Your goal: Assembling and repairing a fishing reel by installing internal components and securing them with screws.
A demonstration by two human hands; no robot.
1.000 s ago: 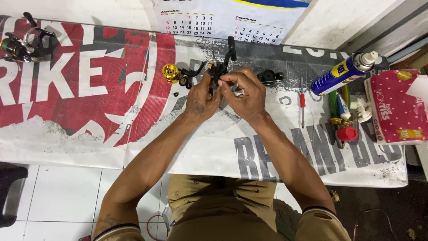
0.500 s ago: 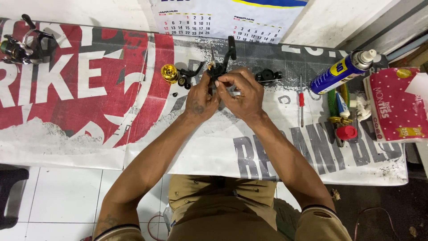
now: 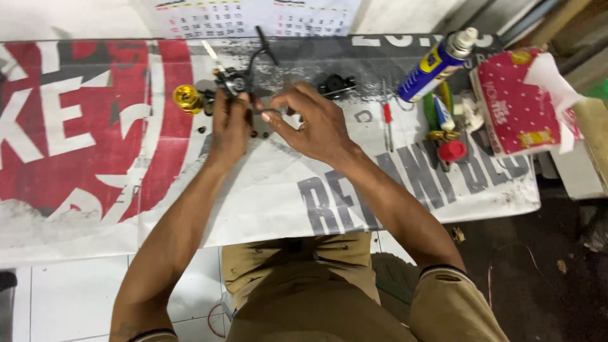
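Hands sit a little further left and higher in the frame than half a second ago, and the dark reel at the far left edge of the earlier view is now out of sight, while more of the red tissue pack (image 3: 514, 101) shows at the right. The pose over the work is otherwise much the same.

The left hand (image 3: 231, 123) is curled around the black fishing reel (image 3: 235, 81), fingers wrapped on its lower body just above centre of the frame, with the reel's black crank arm (image 3: 261, 45) sticking up toward the top edge. The gold knob (image 3: 188, 98) lies just left of that hand, touching or nearly touching the reel; which cannot be told.

The right hand (image 3: 310, 123) is half closed, thumb and forefinger pinched on a small thin metal part (image 3: 269, 113) that points at the reel. What the part is cannot be made out. Both hands are close together, almost touching, above the printed banner (image 3: 95, 158) that covers the tabletop.

A few small dark bits (image 3: 256, 133) lie on the banner just below the hands. Right of the right hand sit another black reel piece (image 3: 335, 84), a red-handled screwdriver (image 3: 386, 117), a blue and yellow spray can (image 3: 434, 64) lying tilted, and a red cap (image 3: 452, 151).
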